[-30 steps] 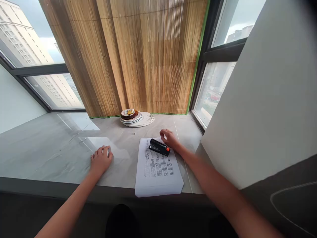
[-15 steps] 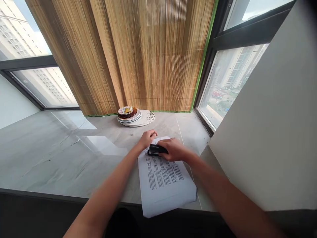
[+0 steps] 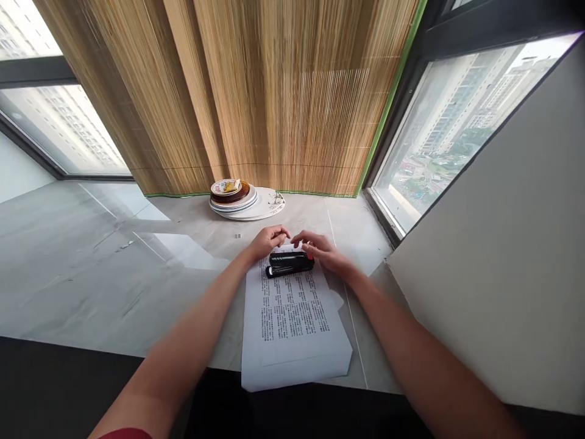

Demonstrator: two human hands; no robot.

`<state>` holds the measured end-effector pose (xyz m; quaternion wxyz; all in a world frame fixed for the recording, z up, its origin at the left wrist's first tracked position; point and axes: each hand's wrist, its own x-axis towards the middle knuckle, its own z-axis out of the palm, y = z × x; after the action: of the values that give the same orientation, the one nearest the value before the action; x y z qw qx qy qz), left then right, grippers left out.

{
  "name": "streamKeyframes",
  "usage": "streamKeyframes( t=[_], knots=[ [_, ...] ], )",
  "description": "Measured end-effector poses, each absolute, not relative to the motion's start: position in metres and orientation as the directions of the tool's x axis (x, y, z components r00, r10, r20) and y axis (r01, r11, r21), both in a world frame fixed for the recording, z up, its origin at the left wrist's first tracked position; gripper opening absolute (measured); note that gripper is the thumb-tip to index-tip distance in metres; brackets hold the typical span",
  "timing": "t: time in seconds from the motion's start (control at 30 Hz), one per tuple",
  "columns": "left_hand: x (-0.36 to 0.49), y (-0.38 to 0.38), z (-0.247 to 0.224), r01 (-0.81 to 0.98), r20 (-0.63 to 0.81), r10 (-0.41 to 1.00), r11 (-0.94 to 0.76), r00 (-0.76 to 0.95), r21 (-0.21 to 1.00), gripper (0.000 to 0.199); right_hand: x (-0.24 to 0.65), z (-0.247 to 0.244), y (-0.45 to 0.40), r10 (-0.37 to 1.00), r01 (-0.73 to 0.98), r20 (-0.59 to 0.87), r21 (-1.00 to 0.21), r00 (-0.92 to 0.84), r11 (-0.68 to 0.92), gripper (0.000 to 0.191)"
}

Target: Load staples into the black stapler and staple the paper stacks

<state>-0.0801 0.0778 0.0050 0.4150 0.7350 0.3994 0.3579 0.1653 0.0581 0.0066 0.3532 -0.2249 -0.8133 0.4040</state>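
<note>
A black stapler (image 3: pixel 290 263) with a red patch at its right end lies on its side across the upper part of the printed paper sheets (image 3: pixel 297 347). My right hand (image 3: pixel 322 250) is just behind the stapler's right end, with its fingers apart and bent toward the left. It no longer grips the stapler; whether the thumb side still touches it, I cannot tell. At the far left corner of the sheets rests my left hand (image 3: pixel 269 241), fingers stretched loosely toward the right hand. The sheets' near end hangs slightly over the ledge.
Stacked plates (image 3: pixel 233 201) stand on a white oval platter (image 3: pixel 269 204) near the bamboo blind (image 3: pixel 274 110). A small clear piece (image 3: pixel 237 236) lies on the grey tiled ledge (image 3: pixel 114 286). A wall (image 3: pixel 512 256) bounds the right side, beside a window (image 3: pixel 439 122).
My right hand has let go of the stapler and moved to its far side, fingers opening. The stapler now lies on the sheets. The view has tilted a little downward.
</note>
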Motion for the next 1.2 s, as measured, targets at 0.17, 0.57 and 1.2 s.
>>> streamKeyframes(
  t=[0.17,0.57,1.2],
  knots=[
    [-0.080,0.081,0.003,0.132,0.159,0.920,-0.218,0.358,0.967,0.024,0.178,0.009,0.067,0.680,0.030,0.296,-0.905,-0.671,0.423,0.035],
    [-0.083,0.092,0.003,-0.284,0.068,0.982,-0.015,0.178,0.959,0.059,0.171,0.014,0.066,0.561,0.048,0.186,-0.925,-0.807,0.376,0.045],
    [-0.086,0.092,0.004,-0.426,-0.024,0.988,0.088,0.154,0.900,0.053,0.157,0.007,0.058,0.585,0.173,0.303,-0.766,-0.752,0.620,0.040]
  ],
)
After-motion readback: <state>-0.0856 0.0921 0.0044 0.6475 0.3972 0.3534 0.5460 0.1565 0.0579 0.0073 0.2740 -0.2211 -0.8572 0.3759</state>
